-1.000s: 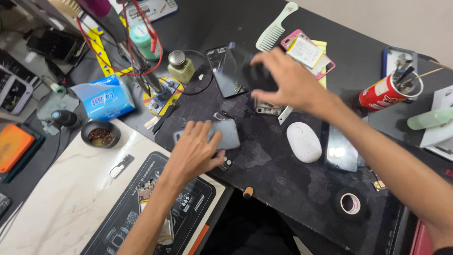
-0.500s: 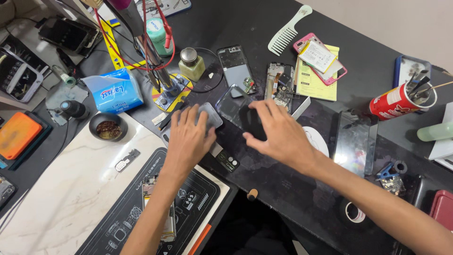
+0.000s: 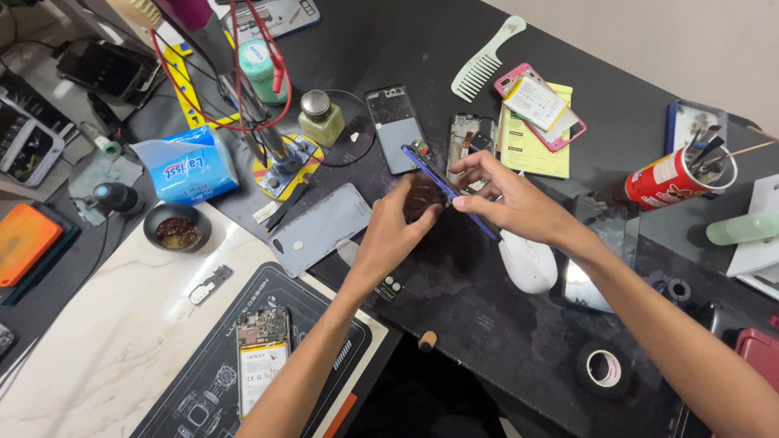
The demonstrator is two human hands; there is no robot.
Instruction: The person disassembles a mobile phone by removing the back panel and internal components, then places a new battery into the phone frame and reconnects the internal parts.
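Head view. Both hands meet above the dark mat and hold a blue-edged phone frame [image 3: 450, 193] tilted on edge, clear of the surface. Left hand [image 3: 392, 235] closed around its lower end, thumb and fingers pinching. Right hand [image 3: 507, 203] grips the upper edge with fingertips, index finger extended along the frame.

Just left of the left hand: grey back cover [image 3: 318, 228], lying flat. Beyond the hands: an opened phone [image 3: 394, 128] and a bare phone chassis [image 3: 469, 135], side by side. Just under the right wrist: white mouse [image 3: 527, 261]. Well right of the right hand: red can [image 3: 667, 180] holding tools. Near the right forearm: roll of black tape [image 3: 603, 367]. Well left of the left hand: tissue pack [image 3: 188, 165].
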